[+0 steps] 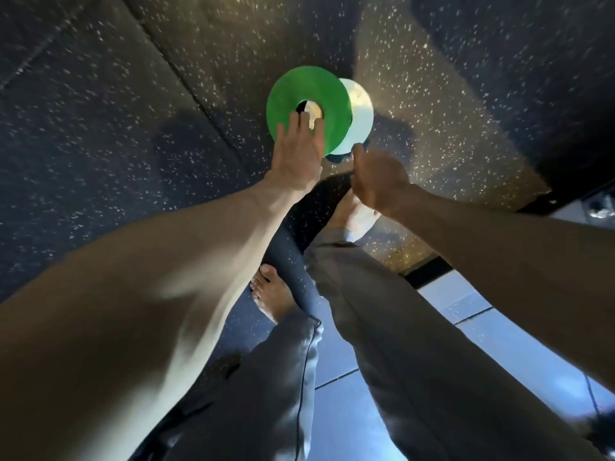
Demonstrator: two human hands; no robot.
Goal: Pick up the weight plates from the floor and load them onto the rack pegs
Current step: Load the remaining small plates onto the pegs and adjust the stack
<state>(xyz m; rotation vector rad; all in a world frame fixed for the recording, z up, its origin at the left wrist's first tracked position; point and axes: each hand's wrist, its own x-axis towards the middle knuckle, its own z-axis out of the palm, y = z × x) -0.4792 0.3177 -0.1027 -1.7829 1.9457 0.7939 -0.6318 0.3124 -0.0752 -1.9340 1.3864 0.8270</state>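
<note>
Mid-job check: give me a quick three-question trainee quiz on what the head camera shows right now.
1. Multiple choice: the left hand rests on which plate? A) white B) green C) neither
2. True or false: the white plate lies fully on top of the green plate.
3. Fill in: the left hand's fingertips reach the green plate's centre ____.

Key: 1 B. 2 false, since the green plate overlaps the white plate. 3 hole.
</note>
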